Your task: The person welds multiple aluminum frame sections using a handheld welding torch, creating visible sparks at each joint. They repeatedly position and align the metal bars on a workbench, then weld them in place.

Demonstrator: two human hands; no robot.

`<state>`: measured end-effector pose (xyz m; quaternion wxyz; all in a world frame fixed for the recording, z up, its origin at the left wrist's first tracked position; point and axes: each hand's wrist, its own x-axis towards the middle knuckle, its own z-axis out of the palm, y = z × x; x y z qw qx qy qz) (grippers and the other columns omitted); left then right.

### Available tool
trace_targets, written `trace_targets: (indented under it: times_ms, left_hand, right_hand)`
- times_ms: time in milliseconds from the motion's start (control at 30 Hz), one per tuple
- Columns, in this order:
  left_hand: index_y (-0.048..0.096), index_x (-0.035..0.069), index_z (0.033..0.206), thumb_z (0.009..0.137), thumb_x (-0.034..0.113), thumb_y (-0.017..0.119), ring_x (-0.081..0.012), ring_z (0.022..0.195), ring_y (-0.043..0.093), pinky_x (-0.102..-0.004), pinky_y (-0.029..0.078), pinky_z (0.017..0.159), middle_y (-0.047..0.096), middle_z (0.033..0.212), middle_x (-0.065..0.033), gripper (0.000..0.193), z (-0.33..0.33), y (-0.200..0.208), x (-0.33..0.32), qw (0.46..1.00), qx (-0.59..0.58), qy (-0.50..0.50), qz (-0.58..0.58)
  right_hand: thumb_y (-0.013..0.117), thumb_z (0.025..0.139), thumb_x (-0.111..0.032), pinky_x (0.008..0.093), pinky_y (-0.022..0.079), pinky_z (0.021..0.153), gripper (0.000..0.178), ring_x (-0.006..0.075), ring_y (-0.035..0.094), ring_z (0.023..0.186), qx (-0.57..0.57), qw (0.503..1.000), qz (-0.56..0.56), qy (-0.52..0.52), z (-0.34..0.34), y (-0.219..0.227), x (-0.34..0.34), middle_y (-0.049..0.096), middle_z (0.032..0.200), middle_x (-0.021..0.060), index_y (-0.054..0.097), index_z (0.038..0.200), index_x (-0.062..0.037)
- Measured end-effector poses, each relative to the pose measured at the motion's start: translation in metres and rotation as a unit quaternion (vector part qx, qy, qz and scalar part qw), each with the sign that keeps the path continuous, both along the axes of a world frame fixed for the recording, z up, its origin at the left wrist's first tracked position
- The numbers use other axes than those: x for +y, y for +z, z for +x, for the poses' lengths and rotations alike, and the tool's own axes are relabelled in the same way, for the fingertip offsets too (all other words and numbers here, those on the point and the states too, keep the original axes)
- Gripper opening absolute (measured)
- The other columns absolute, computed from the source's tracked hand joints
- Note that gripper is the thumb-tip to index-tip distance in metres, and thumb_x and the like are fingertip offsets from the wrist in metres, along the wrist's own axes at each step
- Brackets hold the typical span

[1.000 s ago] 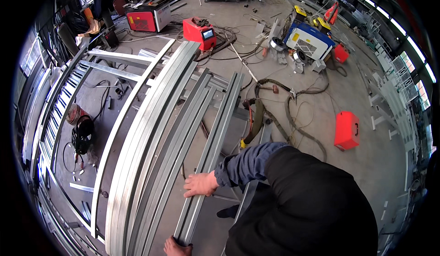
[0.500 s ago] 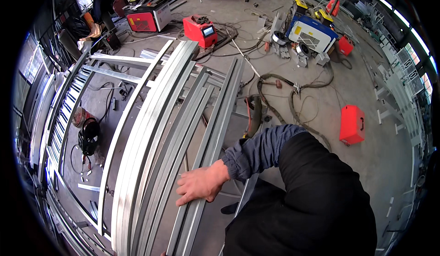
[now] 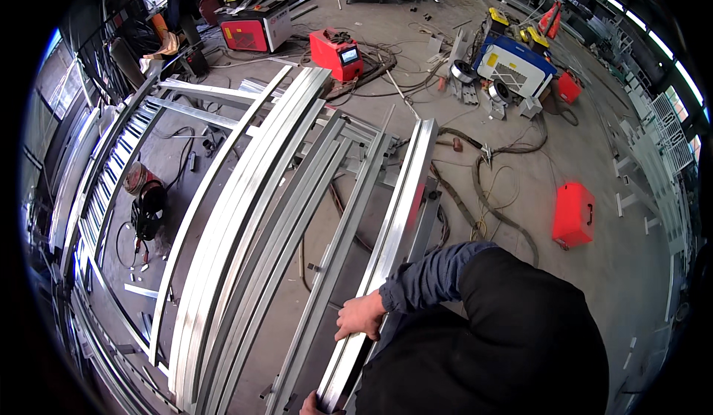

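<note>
My right hand (image 3: 360,315) is closed around a long, shiny metal profile (image 3: 395,229), its fingers over the left edge. At the lower edge of the picture my left hand (image 3: 310,405) holds the near end of the same profile; only some of its fingers show. The profile slants away from me, close to my body. To its left, and apart from it, lies another metal bar (image 3: 338,266) with a small bracket on its side. Further left, several metal profiles (image 3: 256,200) lie side by side on a metal frame.
A red box (image 3: 572,214) stands on the floor at the right. Thick hoses and cables (image 3: 483,185) snake across the floor ahead. Beyond lie a red machine with a screen (image 3: 336,55) and a blue-and-white machine (image 3: 512,66). A black coiled cable bundle (image 3: 148,207) is at the left.
The profile under my right hand has moved right, away from the bar beside it, and looks tilted. My right hand moved right and down with it. My left hand has come into view.
</note>
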<state>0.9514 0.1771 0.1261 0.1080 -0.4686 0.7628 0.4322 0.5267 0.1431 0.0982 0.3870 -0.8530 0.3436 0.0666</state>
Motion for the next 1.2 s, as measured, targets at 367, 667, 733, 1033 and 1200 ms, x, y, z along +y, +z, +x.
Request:
trace_targets:
  times_ms: [367,667,733,1033,1200]
  left_hand:
    - [0.054,-0.005,0.145,0.07,0.022,0.102,-0.0247,0.101,0.07,-0.0401,0.059,0.089,0.074,0.115,-0.0165,0.093,0.072,-0.145,0.018,0.995,0.063,0.05,0.051]
    - [0.052,-0.003,0.153,0.073,0.02,0.101,-0.0245,0.103,0.071,-0.0379,0.06,0.085,0.075,0.116,-0.0158,0.097,0.068,-0.163,0.001,0.982,0.043,0.026,0.183]
    - [0.052,0.0,0.154,0.078,0.014,0.098,-0.0205,0.09,0.071,-0.0363,0.06,0.075,0.076,0.111,-0.0126,0.09,0.079,-0.201,0.003,0.961,0.08,0.043,0.261]
    - [0.052,-0.002,0.154,0.081,0.026,0.096,-0.0222,0.096,0.071,-0.0386,0.059,0.081,0.074,0.117,-0.0131,0.089,0.077,-0.199,0.0,0.966,0.045,0.074,0.245]
    - [0.051,-0.001,0.155,0.074,0.041,0.098,-0.0376,0.107,0.072,-0.0495,0.06,0.092,0.074,0.12,-0.021,0.103,0.043,-0.129,0.028,0.994,-0.061,-0.036,-0.078]
  right_hand:
    - [0.1,0.062,-0.033,0.0532,0.053,0.1,0.103,0.0399,0.065,0.122,0.053,0.998,0.026,0.023,0.063,-0.094,-0.011,0.069,0.126,0.0126,0.056,0.154,-0.0213]
    - [0.099,0.063,-0.024,0.048,0.054,0.103,0.11,0.041,0.069,0.124,0.048,0.979,0.198,0.01,0.061,-0.108,-0.019,0.073,0.135,0.0195,0.051,0.162,-0.0159]
    - [0.1,0.066,-0.028,0.044,0.05,0.111,0.113,0.0369,0.064,0.134,0.064,0.967,0.247,0.023,0.058,-0.121,-0.018,0.067,0.149,0.0156,0.048,0.165,-0.0168]
    - [0.099,0.077,-0.026,0.0389,0.046,0.114,0.106,0.0251,0.059,0.141,0.085,0.874,0.477,-0.026,0.062,-0.183,-0.05,0.058,0.162,0.009,0.046,0.167,-0.0103]
    - [0.094,0.08,-0.043,0.0426,0.048,0.114,0.098,0.029,0.06,0.141,0.094,0.919,0.382,0.013,0.062,-0.194,-0.049,0.061,0.159,0.0124,0.052,0.163,-0.0105]
